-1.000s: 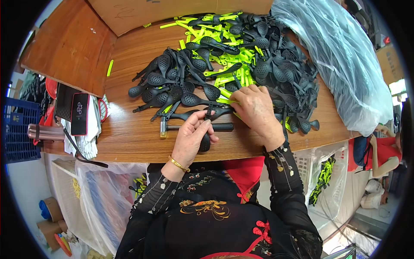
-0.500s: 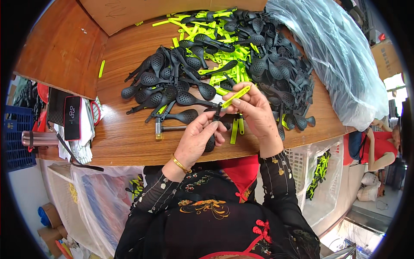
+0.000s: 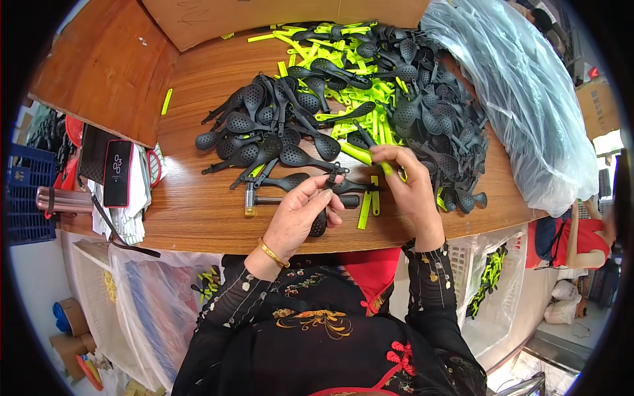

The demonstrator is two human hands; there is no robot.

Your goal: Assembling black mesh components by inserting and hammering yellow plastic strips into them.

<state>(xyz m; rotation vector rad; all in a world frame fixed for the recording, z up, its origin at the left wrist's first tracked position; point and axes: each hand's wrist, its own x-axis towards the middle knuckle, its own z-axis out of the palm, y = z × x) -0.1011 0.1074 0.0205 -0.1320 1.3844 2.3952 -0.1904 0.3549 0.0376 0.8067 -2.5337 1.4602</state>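
Observation:
My left hand (image 3: 300, 214) is closed around the handle of a black perforated spoon (image 3: 317, 225), whose bowl hangs below the fingers, partly hidden. The slotted end of its handle pokes up above my thumb. Just right of it, my right hand (image 3: 415, 191) is pinched on a lime-green handle strip (image 3: 387, 169), mostly covered by my fingers. Behind my hands lies a pile of black perforated spoons (image 3: 247, 155) mixed with lime-green strips (image 3: 380, 122). A small mallet (image 3: 250, 199) rests on the table, its handle running behind my left hand.
The wooden table (image 3: 198, 224) has a brown cardboard sheet (image 3: 284, 16) at the back and a wooden board (image 3: 99, 72) at left. A phone (image 3: 117, 173) lies on papers beside a pink flask (image 3: 63, 200). Clear plastic sheeting (image 3: 508, 105) covers the right side. Lined crates stand below the edge.
My right hand has moved away from the left, to the right and slightly down, and the green strip has turned in its fingers. The left hand still holds the spoon. The view has shifted slightly.

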